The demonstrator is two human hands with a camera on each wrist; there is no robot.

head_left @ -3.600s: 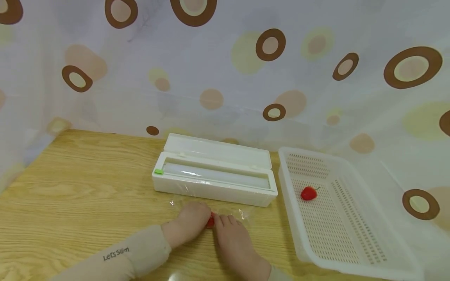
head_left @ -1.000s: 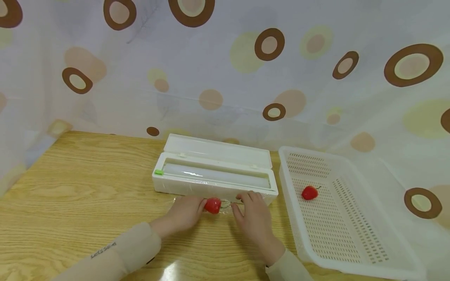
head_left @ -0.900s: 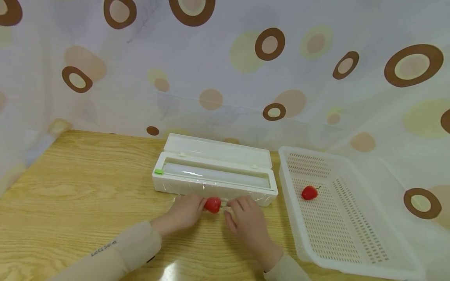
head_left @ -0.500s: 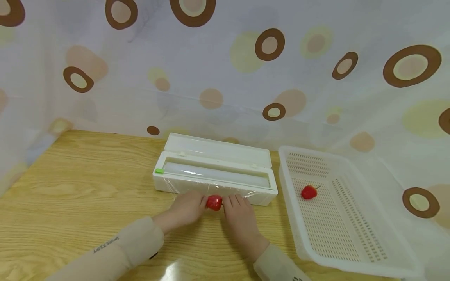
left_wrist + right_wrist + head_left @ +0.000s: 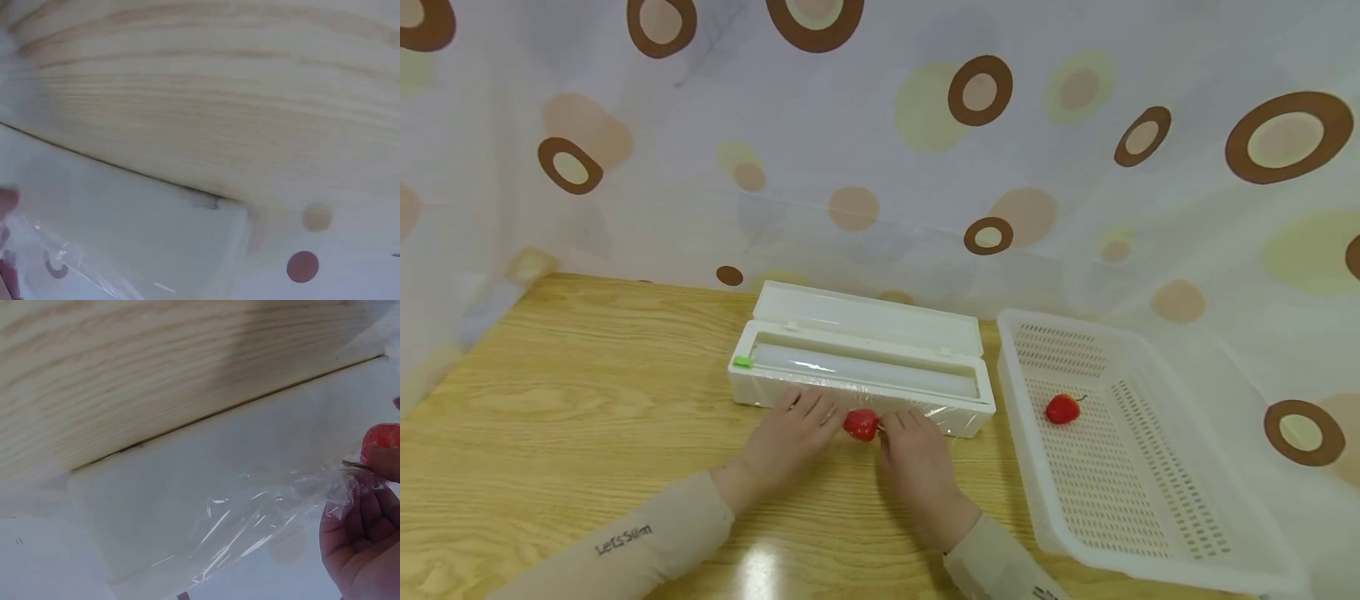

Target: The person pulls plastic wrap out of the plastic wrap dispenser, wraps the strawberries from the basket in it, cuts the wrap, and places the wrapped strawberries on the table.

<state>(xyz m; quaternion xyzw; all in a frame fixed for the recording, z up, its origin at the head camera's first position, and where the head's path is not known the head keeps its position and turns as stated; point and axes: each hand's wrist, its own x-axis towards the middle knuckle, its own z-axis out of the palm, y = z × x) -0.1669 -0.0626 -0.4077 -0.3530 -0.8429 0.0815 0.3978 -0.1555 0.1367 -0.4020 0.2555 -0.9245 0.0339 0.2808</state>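
A small red fruit (image 5: 862, 425) with a thin green stem is wrapped in clear cling film (image 5: 244, 525), held close to the front of a white box. My right hand (image 5: 919, 458) pinches the bunched film at the stem end, its thumb overlapping the fruit in the right wrist view. On the other side of the fruit is my left hand (image 5: 790, 437), fingers extended toward the box front and somewhat spread. Only a few of its fingertips (image 5: 7, 203) show in the left wrist view, beside stretched film.
The white cling film box (image 5: 865, 400) stands with its lid raised, a film roll (image 5: 865, 368) inside and a green slider (image 5: 742, 362) at its left end. To the right is a white perforated basket (image 5: 1037, 500) holding another red fruit (image 5: 1063, 409). A patterned curtain (image 5: 865, 150) hangs behind.
Both hands have moved the wrapped fruit from the tabletop up toward the box. My right hand has closed in on the stem end, and my left fingers have spread from their grip.
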